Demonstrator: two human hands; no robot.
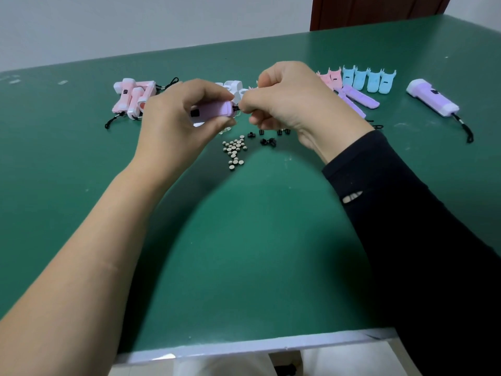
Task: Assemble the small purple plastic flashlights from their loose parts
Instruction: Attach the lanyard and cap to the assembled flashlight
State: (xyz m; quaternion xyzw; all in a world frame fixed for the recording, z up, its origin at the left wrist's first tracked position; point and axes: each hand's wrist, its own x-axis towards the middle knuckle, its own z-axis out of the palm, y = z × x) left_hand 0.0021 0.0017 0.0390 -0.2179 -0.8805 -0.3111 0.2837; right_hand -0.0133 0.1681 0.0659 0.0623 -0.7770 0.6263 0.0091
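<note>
at ten o'clock in the scene we see a heap of pink flashlights [134,97] on the green tabletop [244,240]. just right of it the left hand [179,115] wraps fingers and thumb round the purple flashlight body [214,109]. the body is lifted above the tabletop near the centre, its tail end pointing to three o'clock. we judge it light, stiff and smooth, so it could twist or slip. a hold round the middle of the barrel, clear of the black switch [194,113], suits it, and hard squeezing might spring the thin shell apart. at the tail end the right hand [287,101] is clenched, its fingertips pinching a small black piece [236,108] that touches the body. we take it for the wrist cord, limp and thin, best taken near its tip. at six o'clock from the hands lie button cells [234,150] and small black parts [267,137]. toward two o'clock lie loose purple shells [357,97], and at three o'clock a finished purple flashlight [433,99].
</note>
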